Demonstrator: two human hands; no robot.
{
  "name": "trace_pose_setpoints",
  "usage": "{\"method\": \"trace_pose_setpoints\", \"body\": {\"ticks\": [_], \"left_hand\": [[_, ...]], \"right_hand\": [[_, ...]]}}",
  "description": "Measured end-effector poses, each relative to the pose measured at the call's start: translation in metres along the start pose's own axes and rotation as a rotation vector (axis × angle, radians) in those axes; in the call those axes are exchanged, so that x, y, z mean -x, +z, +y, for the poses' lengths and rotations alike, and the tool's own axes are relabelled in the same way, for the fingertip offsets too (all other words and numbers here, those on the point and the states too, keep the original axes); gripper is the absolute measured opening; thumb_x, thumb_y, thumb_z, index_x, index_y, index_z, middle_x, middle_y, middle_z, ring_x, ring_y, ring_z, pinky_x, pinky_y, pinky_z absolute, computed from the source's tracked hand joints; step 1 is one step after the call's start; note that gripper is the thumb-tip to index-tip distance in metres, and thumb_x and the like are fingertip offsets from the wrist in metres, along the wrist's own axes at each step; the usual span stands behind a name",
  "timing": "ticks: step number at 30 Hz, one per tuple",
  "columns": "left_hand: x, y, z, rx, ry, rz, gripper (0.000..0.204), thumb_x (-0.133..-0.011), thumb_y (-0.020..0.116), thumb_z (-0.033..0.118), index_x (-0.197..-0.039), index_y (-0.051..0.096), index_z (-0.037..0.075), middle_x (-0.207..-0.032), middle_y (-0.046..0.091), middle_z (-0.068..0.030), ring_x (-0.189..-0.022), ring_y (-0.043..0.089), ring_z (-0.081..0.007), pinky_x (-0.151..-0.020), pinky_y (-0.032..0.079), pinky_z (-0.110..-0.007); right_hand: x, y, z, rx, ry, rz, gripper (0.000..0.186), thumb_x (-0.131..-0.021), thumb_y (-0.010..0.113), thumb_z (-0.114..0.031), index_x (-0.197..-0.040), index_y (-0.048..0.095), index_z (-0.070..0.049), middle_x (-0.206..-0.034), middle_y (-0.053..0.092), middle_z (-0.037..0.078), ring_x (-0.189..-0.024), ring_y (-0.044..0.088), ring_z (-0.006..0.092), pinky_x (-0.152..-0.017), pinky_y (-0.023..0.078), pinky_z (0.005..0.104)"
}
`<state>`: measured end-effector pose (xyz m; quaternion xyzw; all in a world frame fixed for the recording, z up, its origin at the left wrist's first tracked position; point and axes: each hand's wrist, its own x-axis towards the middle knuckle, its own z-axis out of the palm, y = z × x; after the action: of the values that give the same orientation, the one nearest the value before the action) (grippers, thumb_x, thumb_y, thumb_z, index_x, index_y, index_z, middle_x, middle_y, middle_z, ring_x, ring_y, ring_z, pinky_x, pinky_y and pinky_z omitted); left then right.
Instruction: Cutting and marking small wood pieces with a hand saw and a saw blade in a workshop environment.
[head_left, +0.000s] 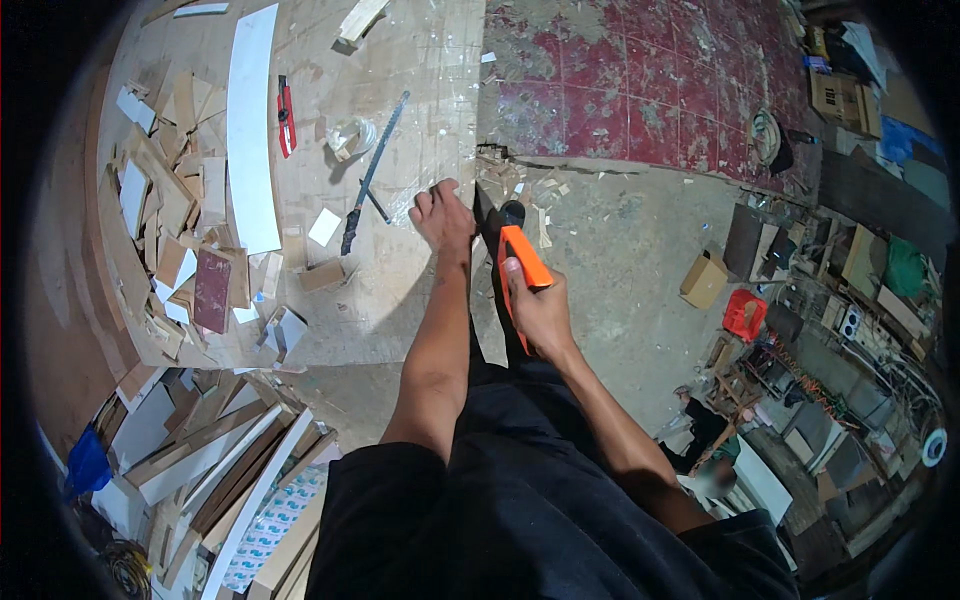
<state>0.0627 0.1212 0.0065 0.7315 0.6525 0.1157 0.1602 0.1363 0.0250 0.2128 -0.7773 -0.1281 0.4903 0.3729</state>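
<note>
My right hand (537, 312) is closed round the orange handle of a handsaw (525, 258). The saw's dark blade points away from me beside the right edge of the wooden worktable (370, 300). Resting on the table by that edge is my left hand (443, 216), fingers bent and a little apart, close to the blade tip. Whether anything small lies under its palm is hidden. Left of it lie a long narrow dark strip (378, 160), a short dark stick (376, 202) and a roll of clear tape (350, 138).
A red utility knife (287, 118) and a long white board (253, 130) lie farther left, beside a heap of wood offcuts (175, 210). Boards (225, 470) lean below the table. An orange-red crate (744, 315) and another person (715, 455) are at right.
</note>
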Motion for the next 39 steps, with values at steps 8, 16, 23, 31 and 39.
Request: {"method": "trace_pose_setpoints", "body": {"ticks": [8, 16, 23, 31, 39], "left_hand": [[0.003, 0.008, -0.002, -0.01, 0.017, 0.084, 0.023, -0.08, 0.063, 0.011, -0.102, 0.063, 0.019, -0.088, 0.067, -0.0005, -0.089, 0.054, -0.0241, -0.08, 0.037, -0.042], [0.0, 0.01, -0.001, -0.036, 0.028, 0.089, 0.022, -0.079, 0.065, 0.014, -0.1, 0.063, 0.022, -0.085, 0.065, 0.0017, -0.089, 0.053, -0.0233, -0.078, 0.034, -0.042], [0.009, 0.003, 0.001, -0.004, 0.035, 0.089, 0.022, -0.083, 0.059, 0.01, -0.102, 0.061, 0.019, -0.087, 0.066, 0.0001, -0.087, 0.054, -0.0238, -0.077, 0.034, -0.042], [0.001, 0.011, 0.004, -0.006, -0.009, 0.055, 0.019, -0.084, 0.061, 0.014, -0.101, 0.062, 0.021, -0.088, 0.068, -0.0008, -0.092, 0.054, -0.0228, -0.081, 0.033, -0.041], [-0.005, 0.0, -0.002, 0.0, 0.033, 0.145, 0.021, -0.082, 0.06, 0.007, -0.1, 0.06, 0.018, -0.087, 0.067, -0.0021, -0.086, 0.054, -0.0249, -0.077, 0.034, -0.042]], "right_hand": [[-0.019, 0.009, 0.016, 0.02, 0.002, -0.015, 0.035, -0.1, 0.061, -0.024, -0.077, 0.057, 0.001, -0.061, 0.048, -0.002, -0.058, 0.041, 0.0065, -0.052, 0.037, 0.0296], [-0.019, 0.014, 0.011, -0.067, 0.088, 0.01, 0.035, -0.101, 0.06, -0.026, -0.075, 0.057, -0.002, -0.06, 0.049, -0.002, -0.052, 0.043, 0.0061, -0.046, 0.035, 0.0279], [0.018, 0.003, 0.011, -0.06, 0.106, 0.016, 0.036, -0.101, 0.06, -0.028, -0.074, 0.054, -0.004, -0.061, 0.049, -0.003, -0.051, 0.043, 0.0052, -0.045, 0.035, 0.0262], [-0.005, 0.004, -0.011, -0.052, 0.136, -0.044, 0.036, -0.1, 0.061, -0.025, -0.075, 0.053, -0.002, -0.059, 0.046, -0.004, -0.052, 0.042, 0.0057, -0.046, 0.034, 0.0272], [0.011, -0.015, -0.007, -0.103, 0.216, -0.013, 0.033, -0.1, 0.061, -0.028, -0.077, 0.056, -0.004, -0.056, 0.046, -0.005, -0.046, 0.042, 0.0058, -0.042, 0.033, 0.0276]]}}
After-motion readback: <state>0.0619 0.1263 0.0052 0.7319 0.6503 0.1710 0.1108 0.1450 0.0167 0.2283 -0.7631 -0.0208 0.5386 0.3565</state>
